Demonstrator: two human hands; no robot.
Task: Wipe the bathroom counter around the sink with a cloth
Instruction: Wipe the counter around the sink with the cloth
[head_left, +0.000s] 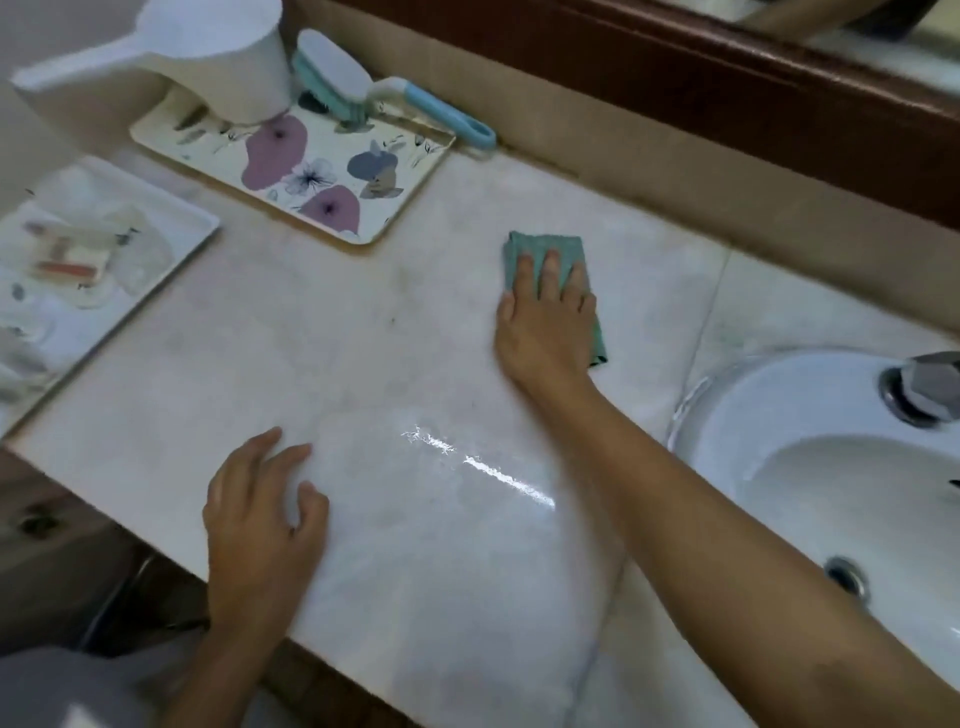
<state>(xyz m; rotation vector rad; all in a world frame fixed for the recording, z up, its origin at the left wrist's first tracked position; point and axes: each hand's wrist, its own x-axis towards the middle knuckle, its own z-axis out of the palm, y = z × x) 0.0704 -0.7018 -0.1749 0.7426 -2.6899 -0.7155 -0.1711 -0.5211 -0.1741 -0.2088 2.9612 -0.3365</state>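
Note:
A folded teal cloth (553, 247) lies flat on the pale marble counter (322, 332), left of the white sink (810, 415). My right hand (545, 322) presses on the cloth with straight fingers, covering most of it. Near the counter's front edge my left hand (265, 509) rests on the marble, fingers spread and slightly bent, holding nothing. A shiny wet patch reflects light between my two arms.
A flowered tray (332, 171) at the back left carries a white scoop (208, 57) and a blue-handled brush (363, 88). A white tray (182, 228) of small toiletries sits at the far left. The tap (930, 384) stands at the sink's back rim; a brown mirror frame (727, 88) runs behind.

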